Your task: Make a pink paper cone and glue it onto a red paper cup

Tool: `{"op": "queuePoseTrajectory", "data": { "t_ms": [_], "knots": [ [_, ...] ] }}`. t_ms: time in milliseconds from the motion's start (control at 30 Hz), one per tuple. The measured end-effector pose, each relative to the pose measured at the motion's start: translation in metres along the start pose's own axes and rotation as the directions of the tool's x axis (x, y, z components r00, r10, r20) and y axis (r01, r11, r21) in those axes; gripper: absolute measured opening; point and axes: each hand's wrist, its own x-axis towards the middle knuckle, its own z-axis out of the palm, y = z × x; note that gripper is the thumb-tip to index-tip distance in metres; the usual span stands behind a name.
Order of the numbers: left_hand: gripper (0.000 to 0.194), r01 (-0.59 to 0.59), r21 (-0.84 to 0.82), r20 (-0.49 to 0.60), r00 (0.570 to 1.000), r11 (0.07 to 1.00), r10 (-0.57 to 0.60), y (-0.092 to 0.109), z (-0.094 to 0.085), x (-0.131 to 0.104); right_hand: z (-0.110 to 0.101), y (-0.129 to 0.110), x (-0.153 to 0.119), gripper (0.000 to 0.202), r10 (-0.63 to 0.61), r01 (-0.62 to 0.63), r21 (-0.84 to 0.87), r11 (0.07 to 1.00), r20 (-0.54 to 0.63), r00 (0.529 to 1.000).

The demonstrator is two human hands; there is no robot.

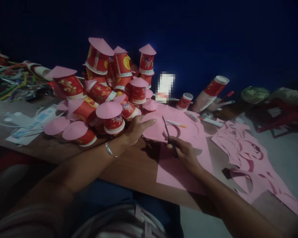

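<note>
My left hand (136, 130) grips the edge of a round pink paper disc (152, 125), its thumb lying across the top. In my right hand (182, 150) is a pair of dark scissors (171, 140), the blades pointing up and away beside the disc's right edge. Under and beyond them lie pink paper sheets (200, 142) with a roll of tape (175, 130) and an orange-and-white marker (176, 123) on top. Close to my left hand stands a red paper cup with a pink cone roof (111, 115).
Many red cups with pink cone roofs (99, 56) are piled at the left and back. Stacked cups (210, 92) lean at the back right. Pink paper offcuts (250, 155) cover the right side. A white power strip (32, 125) lies on the left.
</note>
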Motion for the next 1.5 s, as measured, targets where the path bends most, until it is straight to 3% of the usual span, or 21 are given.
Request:
{"op": "queuePoseTrajectory", "data": {
  "t_ms": [467,967,1233,1500],
  "knots": [
    [0.046,-0.005,0.036,-0.005,1.0,0.999,0.005,0.002,-0.001,0.0,-0.001,0.003,0.0,0.049,0.081,-0.084,0.089,0.992,0.031,0.996],
    [0.045,0.003,0.04,0.018,1.0,0.999,-0.004,0.004,-0.002,0.0,-0.004,-0.001,0.002,0.045,0.076,-0.079,0.091,0.993,0.036,0.996],
    [0.048,-0.006,0.025,0.027,1.0,1.0,0.005,0.006,-0.002,-0.001,-0.005,-0.004,0.003,0.053,0.154,-0.16,0.098,0.982,0.074,0.985],
    [0.046,0.01,0.025,0.052,0.999,1.0,-0.012,0.01,0.003,-0.004,-0.007,-0.006,0.0,0.053,0.139,-0.159,0.161,0.974,0.129,0.982]
  ]
}}
